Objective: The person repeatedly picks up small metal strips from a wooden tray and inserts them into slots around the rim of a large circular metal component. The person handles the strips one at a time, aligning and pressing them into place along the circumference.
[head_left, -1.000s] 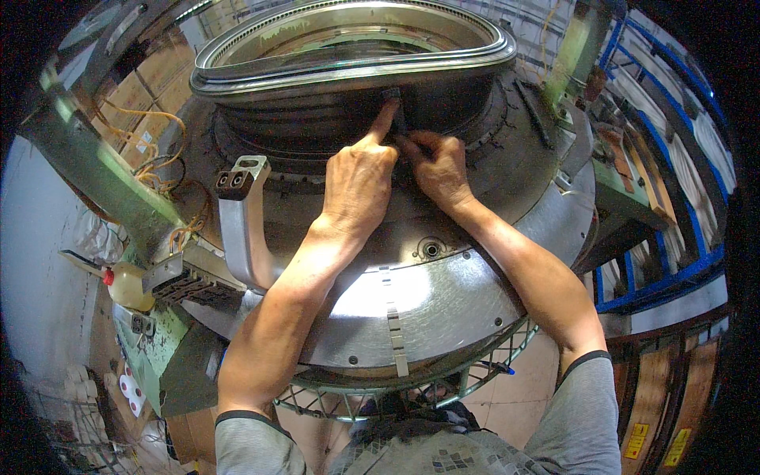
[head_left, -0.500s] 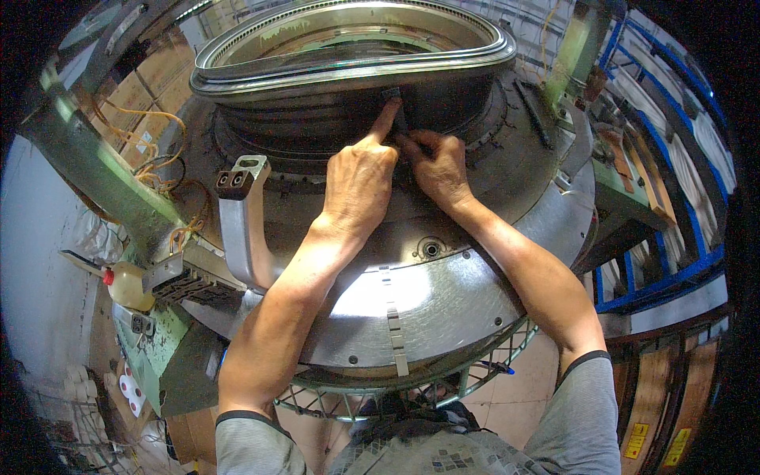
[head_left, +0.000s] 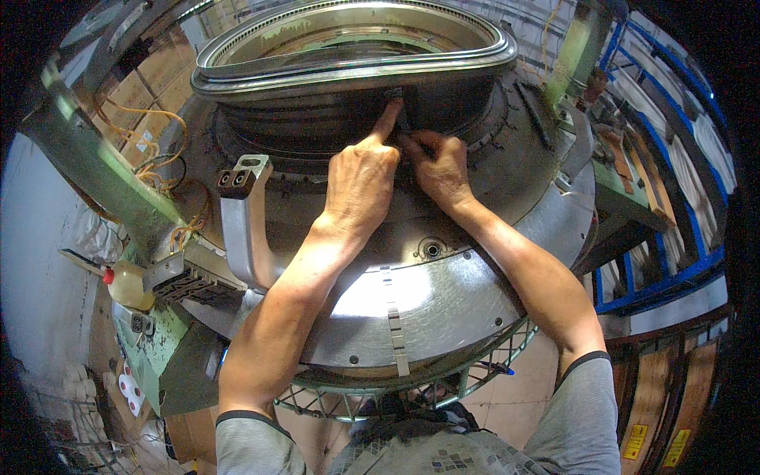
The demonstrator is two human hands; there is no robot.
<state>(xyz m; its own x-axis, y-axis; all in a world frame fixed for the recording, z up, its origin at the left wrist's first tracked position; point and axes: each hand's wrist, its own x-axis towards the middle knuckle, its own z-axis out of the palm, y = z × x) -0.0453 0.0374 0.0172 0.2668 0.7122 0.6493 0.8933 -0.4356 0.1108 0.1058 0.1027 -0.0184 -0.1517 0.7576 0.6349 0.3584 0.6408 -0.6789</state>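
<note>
A large dark cylinder (head_left: 301, 119) with a shiny ringed metal rim rises from a round steel machine bed. My left hand (head_left: 360, 178) stretches its index finger up against the cylinder's side wall, just below the rim. Its other fingers curl under, partly hidden. At the fingertip a small greyish piece (head_left: 394, 93) shows, too dark to name. Close beside it, my right hand (head_left: 441, 169) is closed in a pinch low on the wall. A thin dark thing seems to lie at its fingertips, but shadow hides what it is.
A curved metal bracket (head_left: 245, 226) stands up left of my left forearm. Green posts (head_left: 119, 178) flank the machine. Lower left is a yellowish bottle (head_left: 129, 286) with a red cap. A blue rack (head_left: 673, 281) stands at right. A dark rod (head_left: 536, 115) lies on the bed.
Almost nothing differs. Both hands keep their places at the cylinder wall, and the view has shifted very slightly.
</note>
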